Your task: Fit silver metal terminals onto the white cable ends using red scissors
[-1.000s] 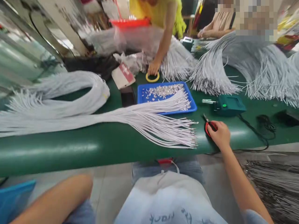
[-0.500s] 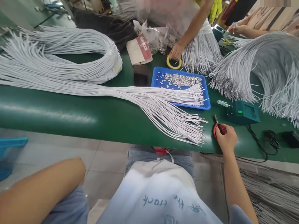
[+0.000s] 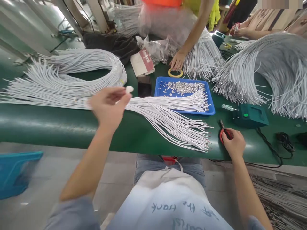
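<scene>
My left hand (image 3: 107, 105), slightly blurred, is raised over a bundle of white wires (image 3: 165, 116) on the green table. Its thumb and index finger come together at a small white rounded piece (image 3: 129, 89), whose kind I cannot make out. My right hand (image 3: 234, 143) rests by the table's front edge, closed round red-handled scissors (image 3: 222, 131) with the blades pointing away from me. The wires' loose ends fan out left of the scissors. The upper part of the bundle lies across a blue tray (image 3: 157, 92) holding many small metal pieces (image 3: 184, 87).
A teal device (image 3: 250, 115) with a green button and a black cable (image 3: 284, 142) lies right of the scissors. Coiled wires (image 3: 112, 68) lie left and an arched wire bundle (image 3: 242, 73) right. Opposite, a co-worker's hand (image 3: 177, 60) touches a yellow tape roll (image 3: 175, 73). A phone (image 3: 144, 87) lies left of the tray.
My left hand has come up from outside the view to above the wires, with the white piece at its fingertips. My right hand keeps the scissors in nearly the same spot.
</scene>
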{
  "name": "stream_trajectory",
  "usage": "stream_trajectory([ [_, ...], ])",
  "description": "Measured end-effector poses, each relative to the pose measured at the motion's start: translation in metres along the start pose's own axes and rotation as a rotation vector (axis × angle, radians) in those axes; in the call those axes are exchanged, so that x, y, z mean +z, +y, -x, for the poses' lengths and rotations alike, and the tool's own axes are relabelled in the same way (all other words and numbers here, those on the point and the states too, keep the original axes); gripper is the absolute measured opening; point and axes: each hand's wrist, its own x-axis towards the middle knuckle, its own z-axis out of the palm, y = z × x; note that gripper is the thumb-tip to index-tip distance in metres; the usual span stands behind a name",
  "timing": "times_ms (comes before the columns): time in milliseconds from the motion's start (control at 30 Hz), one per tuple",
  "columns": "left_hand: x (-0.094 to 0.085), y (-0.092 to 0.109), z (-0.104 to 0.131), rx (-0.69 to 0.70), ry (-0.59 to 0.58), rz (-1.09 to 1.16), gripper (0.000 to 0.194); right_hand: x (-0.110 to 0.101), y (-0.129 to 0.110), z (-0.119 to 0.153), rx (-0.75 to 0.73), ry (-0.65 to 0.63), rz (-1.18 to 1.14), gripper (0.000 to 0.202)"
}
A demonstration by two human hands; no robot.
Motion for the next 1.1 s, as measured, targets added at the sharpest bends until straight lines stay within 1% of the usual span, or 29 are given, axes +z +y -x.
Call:
stream_trajectory([
  [33, 0.014, -0.006, -0.013, -0.003, -0.064, -0.082, 0.021, 0.0, 0.0, 0.0, 0.002, 0.0, 0.0, 0.035],
  [100, 0.042, -0.025, -0.041, -0.025, -0.232, -0.254, 0.017, 0.002, 0.001, 0.001, 0.003, 0.005, 0.007, 0.036],
  [167, 0.066, -0.046, -0.065, -0.041, -0.379, -0.356, 0.016, 0.003, 0.002, 0.001, 0.008, 0.004, 0.011, 0.037],
  [233, 0.081, -0.062, -0.083, -0.033, -0.448, -0.418, 0.014, 0.004, 0.002, 0.002, 0.013, -0.001, 0.004, 0.037],
  [333, 0.092, -0.074, -0.096, -0.023, -0.506, -0.489, 0.014, 0.006, 0.003, 0.002, 0.011, -0.002, -0.015, 0.037],
  [500, 0.092, -0.078, -0.095, -0.033, -0.535, -0.551, 0.017, 0.007, 0.005, 0.002, -0.006, 0.016, -0.021, 0.038],
  [600, 0.091, -0.082, -0.098, -0.041, -0.505, -0.581, 0.022, 0.007, 0.004, 0.004, -0.005, 0.016, -0.026, 0.039],
  [667, 0.092, -0.085, -0.107, -0.048, -0.474, -0.607, 0.027, 0.006, 0.003, 0.004, 0.013, 0.004, -0.026, 0.039],
  [733, 0.096, -0.087, -0.122, -0.058, -0.453, -0.628, 0.03, 0.006, 0.002, 0.004, 0.023, -0.001, -0.025, 0.039],
  [867, 0.111, -0.093, -0.158, -0.062, -0.448, -0.622, 0.043, 0.007, 0.004, 0.004, 0.008, -0.008, -0.024, 0.04],
  [933, 0.119, -0.097, -0.171, -0.059, -0.459, -0.601, 0.05, 0.008, 0.004, 0.003, 0.008, -0.02, -0.024, 0.04],
  [1000, 0.124, -0.103, -0.176, -0.064, -0.453, -0.581, 0.048, 0.01, 0.005, 0.002, 0.001, -0.026, -0.013, 0.039],
  [1100, 0.126, -0.114, -0.171, -0.077, -0.41, -0.559, 0.038, 0.011, 0.007, 0.003, -0.018, -0.013, 0.022, 0.037],
])
